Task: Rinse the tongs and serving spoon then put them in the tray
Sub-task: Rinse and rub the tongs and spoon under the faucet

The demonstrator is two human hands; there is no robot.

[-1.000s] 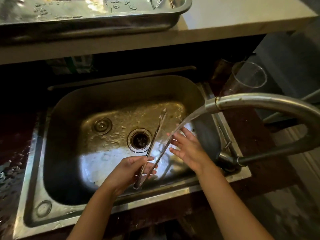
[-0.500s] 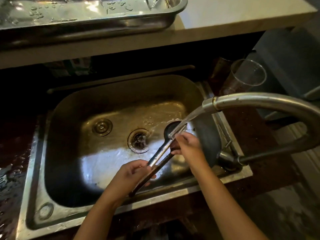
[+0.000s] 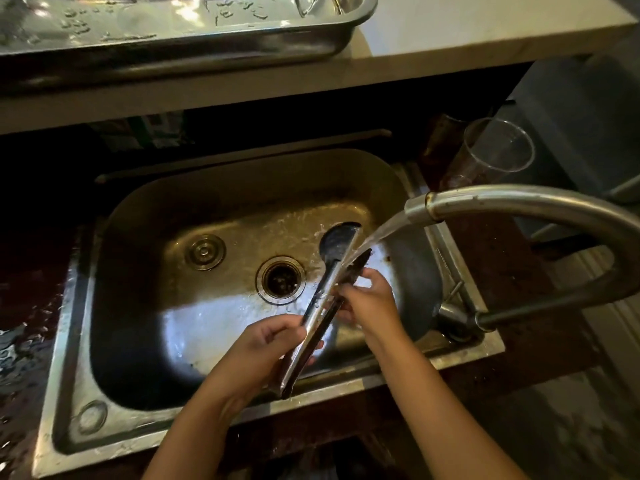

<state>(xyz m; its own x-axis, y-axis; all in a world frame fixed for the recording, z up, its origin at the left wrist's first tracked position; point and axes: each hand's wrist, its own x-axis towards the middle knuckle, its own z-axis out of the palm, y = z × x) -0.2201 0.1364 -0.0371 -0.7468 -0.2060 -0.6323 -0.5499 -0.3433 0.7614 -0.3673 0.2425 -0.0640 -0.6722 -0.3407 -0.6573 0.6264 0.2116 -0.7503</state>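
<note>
Steel tongs (image 3: 320, 304) slant over the sink (image 3: 138, 271), heads up and to the right under the tap's running water (image 3: 377, 237). My left hand (image 3: 266, 348) grips their hinge end near the sink's front rim. My right hand (image 3: 370, 303) pinches the right arm of the tongs just below its head. The steel tray (image 3: 173, 39) sits wet on the pale counter above the sink. At the tray's top right corner a bit of metal utensil (image 3: 329, 3) shows; I cannot tell if it is the serving spoon.
The curved tap spout (image 3: 519, 202) arches in from the right, its base (image 3: 460, 320) at the sink's right rim. A clear plastic cup (image 3: 495, 150) stands behind the spout. The drain (image 3: 280, 278) and a round plug (image 3: 204, 252) lie in the basin. Wet dark worktop surrounds the sink.
My left hand turned the tongs, so their rounded heads now face up under the stream. My right hand went from open fingers in the water to pinching one tong arm.
</note>
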